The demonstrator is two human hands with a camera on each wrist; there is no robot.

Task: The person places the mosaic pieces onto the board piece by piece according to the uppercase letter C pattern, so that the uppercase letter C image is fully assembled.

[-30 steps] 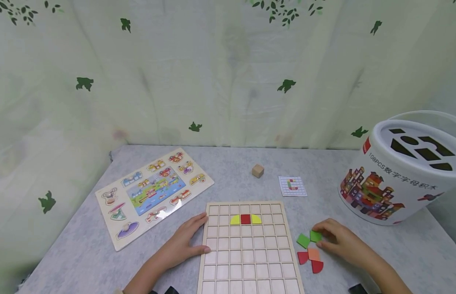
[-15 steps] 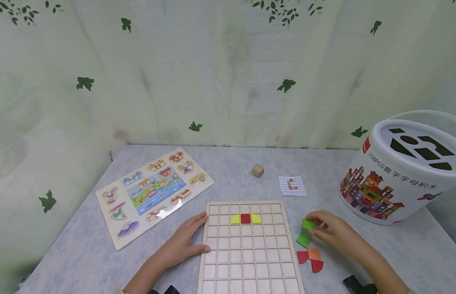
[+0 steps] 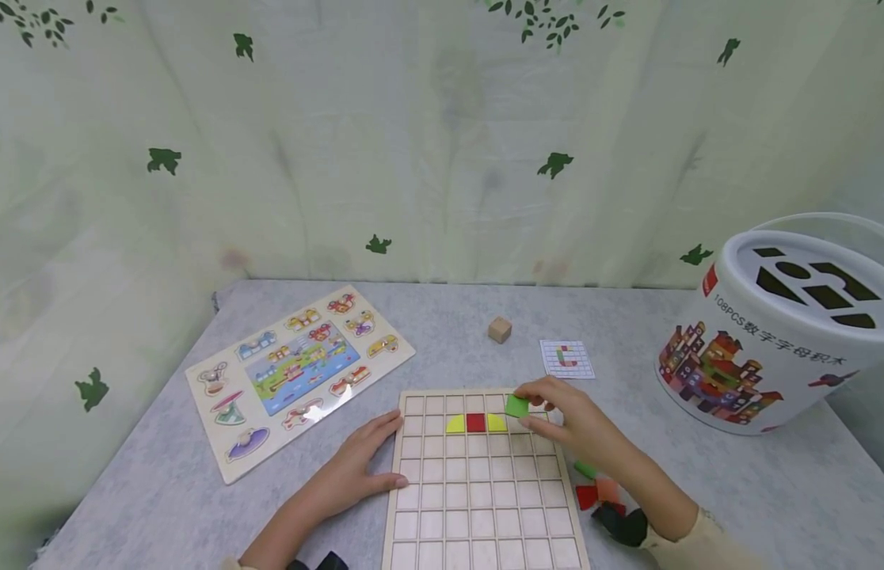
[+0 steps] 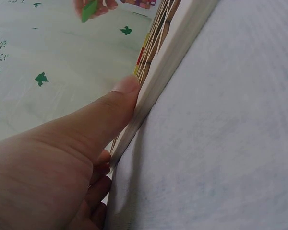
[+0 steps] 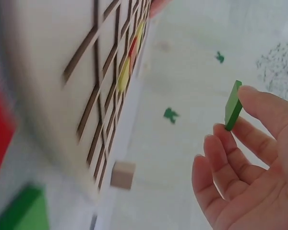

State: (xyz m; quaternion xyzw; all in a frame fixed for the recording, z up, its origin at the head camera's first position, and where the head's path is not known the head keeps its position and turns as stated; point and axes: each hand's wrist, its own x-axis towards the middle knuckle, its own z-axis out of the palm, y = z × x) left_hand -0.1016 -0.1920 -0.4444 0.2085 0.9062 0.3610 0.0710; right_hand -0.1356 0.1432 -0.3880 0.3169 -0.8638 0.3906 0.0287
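Observation:
My right hand [image 3: 566, 416] pinches a green square tile [image 3: 516, 406] between thumb and fingertips, held over the upper right of the wooden grid board [image 3: 485, 507]. In the right wrist view the green tile stands on edge in the fingers, apart from the board. On the board's second row sit a red square tile [image 3: 475, 423] and a yellow quarter-round tile [image 3: 455, 425] to its left, with another yellow one [image 3: 497, 423] to its right. My left hand [image 3: 352, 467] rests along the board's left edge, its thumb [image 4: 127, 86] touching the rim.
Beside the board's right edge lie another green tile [image 3: 584, 469], an orange square [image 3: 607, 489] and red quarter-rounds [image 3: 587, 496], partly behind the right wrist. Behind the board are a wooden cube [image 3: 500, 330] and a pattern card [image 3: 567, 360]. A picture puzzle [image 3: 299, 380] lies left; a lidded bucket [image 3: 763, 340] stands right.
My right hand has picked up the green square tile beside the board and carried it left and away, over the board's upper right. My left hand has stayed in place.

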